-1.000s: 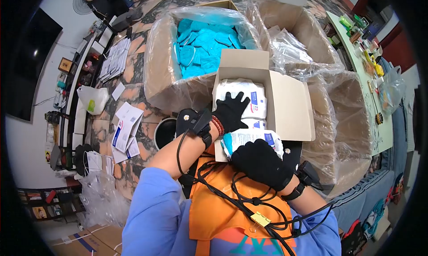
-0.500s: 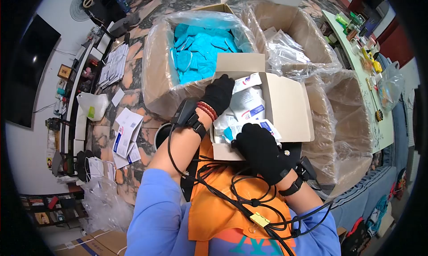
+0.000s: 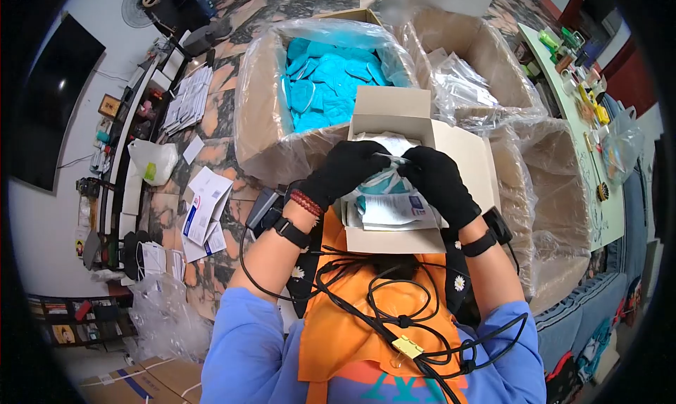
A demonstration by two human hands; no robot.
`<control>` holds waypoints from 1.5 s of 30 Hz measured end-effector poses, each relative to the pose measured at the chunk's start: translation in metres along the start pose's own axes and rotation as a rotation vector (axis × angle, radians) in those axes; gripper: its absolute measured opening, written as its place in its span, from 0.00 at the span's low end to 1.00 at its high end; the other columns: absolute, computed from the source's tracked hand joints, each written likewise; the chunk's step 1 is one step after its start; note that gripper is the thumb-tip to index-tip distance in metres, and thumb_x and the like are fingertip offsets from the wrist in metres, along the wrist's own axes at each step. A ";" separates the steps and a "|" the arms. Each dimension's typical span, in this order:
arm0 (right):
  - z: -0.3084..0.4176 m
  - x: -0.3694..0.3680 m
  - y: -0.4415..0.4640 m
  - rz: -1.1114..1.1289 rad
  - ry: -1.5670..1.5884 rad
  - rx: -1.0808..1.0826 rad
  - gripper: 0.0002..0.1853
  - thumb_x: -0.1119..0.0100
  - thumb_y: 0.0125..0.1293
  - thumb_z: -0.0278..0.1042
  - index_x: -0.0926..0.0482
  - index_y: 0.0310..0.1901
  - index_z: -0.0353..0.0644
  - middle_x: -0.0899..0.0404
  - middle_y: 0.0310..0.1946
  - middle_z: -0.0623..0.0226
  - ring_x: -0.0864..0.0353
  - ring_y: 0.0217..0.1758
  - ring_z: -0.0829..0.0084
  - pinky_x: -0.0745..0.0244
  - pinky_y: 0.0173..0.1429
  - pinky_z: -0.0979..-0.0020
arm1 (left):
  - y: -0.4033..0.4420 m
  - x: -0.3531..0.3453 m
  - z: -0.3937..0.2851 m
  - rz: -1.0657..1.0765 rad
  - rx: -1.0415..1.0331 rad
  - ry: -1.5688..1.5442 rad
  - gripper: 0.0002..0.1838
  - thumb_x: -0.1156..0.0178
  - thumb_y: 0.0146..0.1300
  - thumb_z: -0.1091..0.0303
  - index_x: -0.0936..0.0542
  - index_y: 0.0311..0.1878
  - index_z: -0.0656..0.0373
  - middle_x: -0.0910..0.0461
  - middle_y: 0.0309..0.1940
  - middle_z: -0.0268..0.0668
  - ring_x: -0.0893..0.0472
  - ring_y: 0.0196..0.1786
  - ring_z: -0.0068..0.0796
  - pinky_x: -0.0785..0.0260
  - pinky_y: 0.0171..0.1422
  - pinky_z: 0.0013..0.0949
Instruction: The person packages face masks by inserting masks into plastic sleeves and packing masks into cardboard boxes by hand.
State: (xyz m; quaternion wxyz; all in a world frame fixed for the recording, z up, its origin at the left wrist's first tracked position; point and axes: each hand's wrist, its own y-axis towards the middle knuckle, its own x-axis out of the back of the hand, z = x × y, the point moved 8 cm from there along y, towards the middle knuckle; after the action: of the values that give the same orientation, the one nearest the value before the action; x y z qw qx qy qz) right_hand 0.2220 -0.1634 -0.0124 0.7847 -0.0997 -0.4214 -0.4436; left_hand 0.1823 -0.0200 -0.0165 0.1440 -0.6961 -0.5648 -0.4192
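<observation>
Both hands wear black gloves above an open cardboard box [image 3: 398, 241] on the lap. My left hand [image 3: 350, 170] and my right hand [image 3: 435, 181] are closed, pinching the top edge of a clear plastic bag [image 3: 384, 184] with teal contents between them. Under the bag, white packets [image 3: 405, 210] with blue print lie in the box. The box flaps stand open at the back and right. My fingertips nearly meet, and the gloves hide part of the bag.
A plastic-lined carton of teal masks [image 3: 327, 87] stands ahead. Lined cartons [image 3: 493, 59] are at the right, one holding white packets. Flattened printed boxes [image 3: 206, 210] lie on the floor at left. Black cables [image 3: 394, 319] loop over the orange apron. A table [image 3: 598, 193] stands far right.
My left hand has moved from the box's left side to its middle. My right hand has risen towards it. The teal-filled bag is now held between them, above the packets.
</observation>
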 end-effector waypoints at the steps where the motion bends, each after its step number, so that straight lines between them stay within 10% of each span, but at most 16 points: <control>1: 0.000 -0.002 0.000 0.016 -0.041 0.028 0.14 0.36 0.61 0.43 0.16 0.41 0.41 0.16 0.38 0.57 0.16 0.42 0.57 0.22 0.46 0.62 | -0.005 0.003 0.009 -0.035 0.119 -0.122 0.13 0.41 0.65 0.63 0.17 0.46 0.60 0.16 0.40 0.43 0.16 0.40 0.42 0.24 0.45 0.36; 9: 0.013 -0.010 0.001 0.063 -0.058 0.065 0.13 0.37 0.60 0.44 0.14 0.38 0.44 0.16 0.32 0.59 0.16 0.35 0.58 0.22 0.42 0.61 | -0.011 -0.015 0.012 -0.237 0.086 -0.102 0.13 0.43 0.66 0.59 0.16 0.42 0.57 0.15 0.37 0.41 0.16 0.41 0.43 0.25 0.46 0.40; 12: 0.029 -0.011 -0.006 -0.012 -0.166 0.139 0.08 0.39 0.58 0.38 0.14 0.31 0.45 0.17 0.28 0.60 0.16 0.32 0.59 0.23 0.38 0.60 | -0.006 -0.035 -0.001 -0.220 -0.021 0.432 0.11 0.45 0.66 0.62 0.17 0.38 0.58 0.16 0.36 0.41 0.17 0.39 0.43 0.25 0.45 0.42; 15: 0.045 -0.032 -0.020 0.116 -0.351 0.296 0.05 0.41 0.54 0.32 0.16 0.28 0.46 0.20 0.24 0.60 0.19 0.29 0.59 0.27 0.36 0.58 | -0.008 -0.044 0.016 -0.150 0.337 0.223 0.14 0.50 0.68 0.62 0.17 0.34 0.57 0.18 0.33 0.48 0.17 0.40 0.44 0.27 0.44 0.44; 28: 0.099 -0.033 -0.088 0.347 -0.330 0.471 0.03 0.41 0.54 0.32 0.20 0.30 0.47 0.21 0.26 0.65 0.20 0.31 0.64 0.30 0.36 0.62 | -0.009 -0.102 0.104 0.000 0.490 0.758 0.12 0.44 0.52 0.62 0.14 0.23 0.52 0.17 0.22 0.41 0.17 0.26 0.41 0.26 0.31 0.45; 32: 0.075 -0.039 -0.075 0.271 -0.359 0.292 0.06 0.39 0.54 0.36 0.20 0.31 0.44 0.22 0.28 0.63 0.21 0.34 0.63 0.29 0.38 0.62 | 0.007 -0.080 0.103 -0.191 0.408 0.791 0.07 0.47 0.59 0.69 0.19 0.34 0.54 0.16 0.34 0.41 0.16 0.35 0.42 0.26 0.35 0.44; 37: 0.062 -0.047 -0.073 0.250 -0.289 0.126 0.13 0.37 0.58 0.45 0.20 0.31 0.42 0.23 0.32 0.57 0.22 0.38 0.60 0.28 0.38 0.60 | 0.020 -0.083 0.086 0.207 0.299 0.642 0.27 0.47 0.61 0.71 0.34 0.66 0.54 0.33 0.66 0.49 0.21 0.54 0.49 0.23 0.50 0.48; 45: 0.032 -0.025 -0.048 0.181 -0.088 0.020 0.23 0.34 0.57 0.57 0.18 0.36 0.42 0.18 0.33 0.59 0.17 0.38 0.60 0.24 0.38 0.61 | 0.028 -0.050 0.083 -0.167 0.102 0.478 0.16 0.44 0.56 0.70 0.22 0.49 0.55 0.21 0.47 0.45 0.20 0.49 0.46 0.27 0.53 0.45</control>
State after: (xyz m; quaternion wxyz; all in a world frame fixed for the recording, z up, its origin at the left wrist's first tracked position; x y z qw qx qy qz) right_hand 0.1599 -0.1598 -0.0214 0.8033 -0.1486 -0.4491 -0.3619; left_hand 0.2419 -0.0063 -0.0968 0.2734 -0.5198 -0.5907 -0.5533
